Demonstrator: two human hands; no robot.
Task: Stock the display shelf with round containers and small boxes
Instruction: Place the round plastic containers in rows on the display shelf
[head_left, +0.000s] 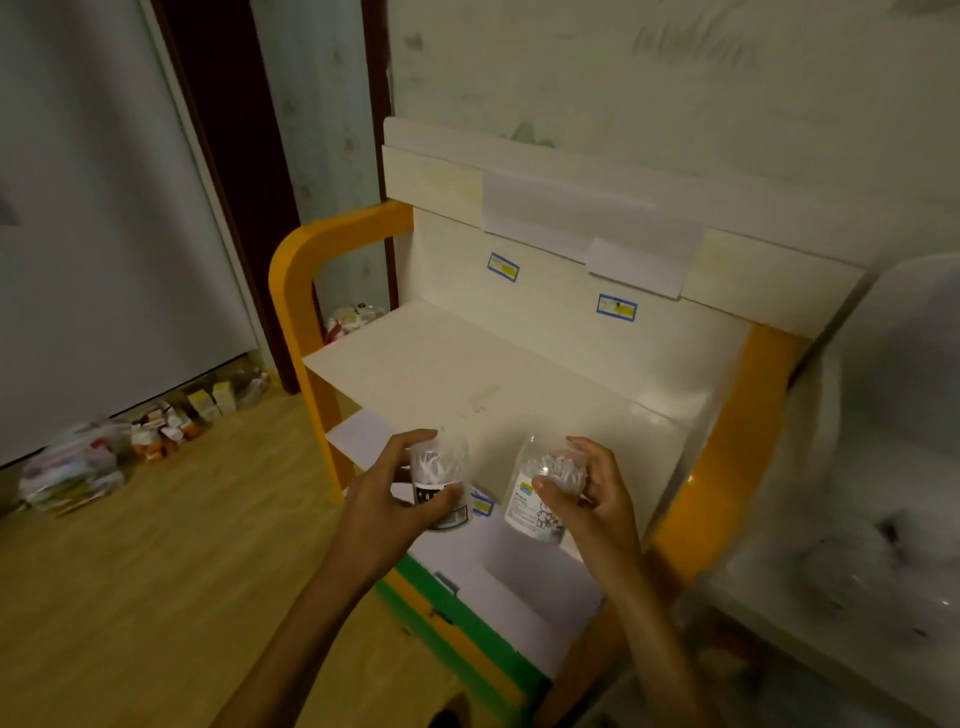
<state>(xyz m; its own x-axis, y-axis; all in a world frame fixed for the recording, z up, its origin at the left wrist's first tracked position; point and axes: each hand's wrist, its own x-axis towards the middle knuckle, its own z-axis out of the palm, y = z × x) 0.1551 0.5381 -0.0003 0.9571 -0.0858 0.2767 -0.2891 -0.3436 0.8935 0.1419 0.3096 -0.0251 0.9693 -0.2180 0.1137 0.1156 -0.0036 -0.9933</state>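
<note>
- Display shelf (498, 374): cream boards, orange side frame (291, 291), set against a pale wall; upper board bare, pale sheets taped along the top rail.
- Two small blue-edged labels (503, 267) on the back panel; a third blue-edged label (482, 504) at the lower level, partly covered by the containers.
- Lower front edge banded green and yellow (467, 644).
- Wood-look floor (156, 545) to the left; heap of small boxes (208, 410) and a plastic bag (72, 473) of goods lying along the base of a white door or panel, well apart from the shelf.
- Left hand (384, 499) curled round a clear round container (439, 480) with a dark label, white sticks inside, held upright at the front edge of the upper board.
- Right hand (592, 493) pinching a second clear round container (540, 499) near its top, thumb in front, fingers behind; white label, tilted slightly; just beside the first, not touching.
- Both containers held in the air in front of the shelf, not set on any board.
- Hard to make out: label print illegible; right edge blurred, pale surface (857, 545) with a dark smear, unidentified; items behind the shelf's left post (353, 319) indistinct.
</note>
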